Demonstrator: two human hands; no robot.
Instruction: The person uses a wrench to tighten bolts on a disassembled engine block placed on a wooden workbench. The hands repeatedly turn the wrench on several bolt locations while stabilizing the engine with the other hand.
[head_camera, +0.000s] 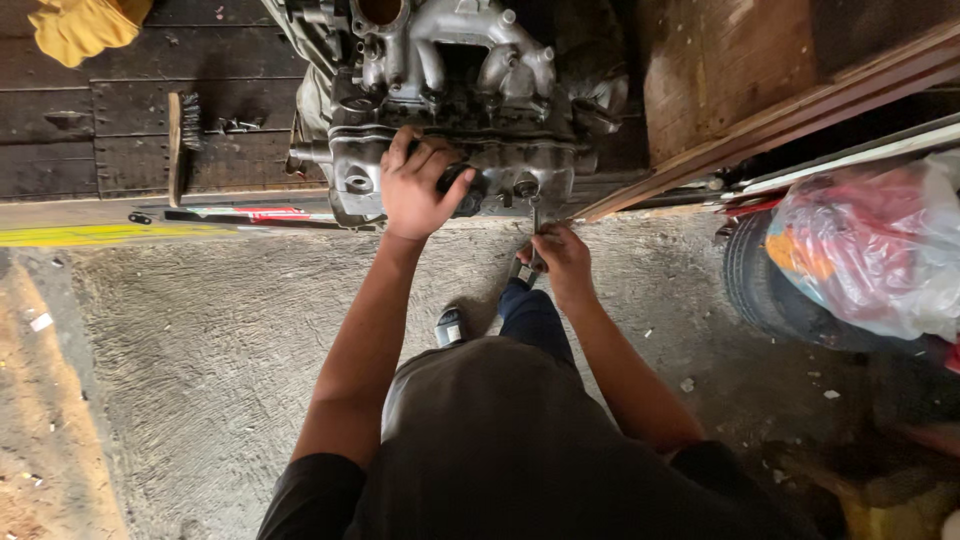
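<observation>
1. An engine, grey and greasy, sits on a dark plank platform at the edge of a concrete floor, straight ahead of the person.
2. The left hand is clamped over a black part on the engine's near face; the right hand is closed around a wrench set low at the engine's front edge.
3. Done well, this calls for the left hand to brace the block while the wrench stays square on its fastener.
4. A wire brush lies left on the planks, a yellow cloth beyond; a tyre and plastic bags stand right.
</observation>
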